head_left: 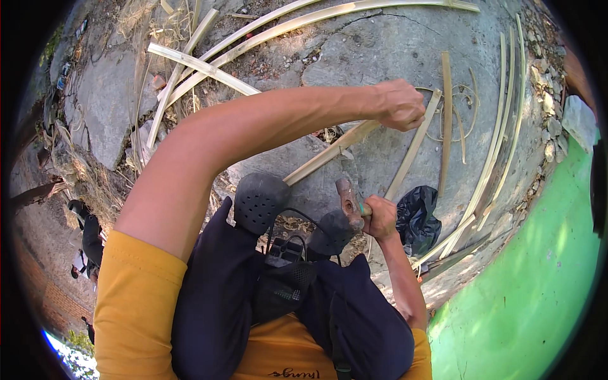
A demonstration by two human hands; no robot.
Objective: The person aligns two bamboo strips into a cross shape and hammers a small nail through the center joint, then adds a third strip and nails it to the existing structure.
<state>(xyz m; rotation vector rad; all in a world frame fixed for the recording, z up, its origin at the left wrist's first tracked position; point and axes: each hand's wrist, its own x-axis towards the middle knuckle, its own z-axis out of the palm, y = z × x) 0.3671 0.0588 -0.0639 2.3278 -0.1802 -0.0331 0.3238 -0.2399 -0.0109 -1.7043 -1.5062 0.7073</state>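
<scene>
Bag [418, 218] on grd [405, 41], R of hammer [349, 201]; strips [206, 68] far L & on R; wall [525, 278] near R.

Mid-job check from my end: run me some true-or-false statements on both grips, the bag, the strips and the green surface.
1. The right grip holds a hammer. True.
2. The left grip is spread flat. False: its fingers are curled in.
3. The black plastic bag lies just right of the right grip. True.
4. Pale wooden strips cross at the picture's upper left. True.
5. The green surface fills the left side. False: it is at the right.
</scene>
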